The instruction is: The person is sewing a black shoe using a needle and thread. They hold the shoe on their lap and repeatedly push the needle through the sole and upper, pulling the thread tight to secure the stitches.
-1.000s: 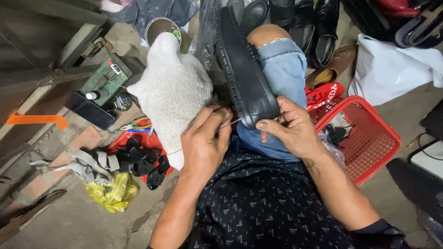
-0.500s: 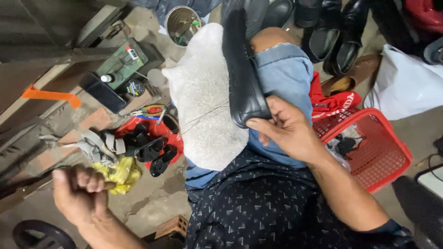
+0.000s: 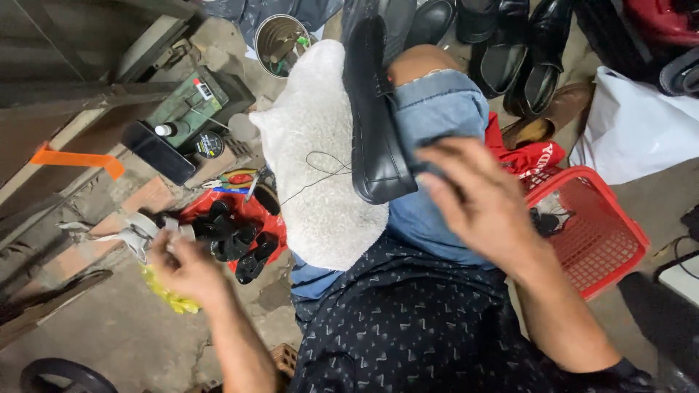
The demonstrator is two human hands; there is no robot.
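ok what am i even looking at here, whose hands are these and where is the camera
The camera sits on a person's head and looks down at their lap. Both hands are theirs. A black shoe lies on a white fluffy cloth across their knees, with a thin thread trailing from it. The right hand, blurred, hovers just by the shoe's near end. The left hand is out to the side, over a red tray of black pieces, and seems to pinch something small. A red basket, more shoes and a tin can lie around.
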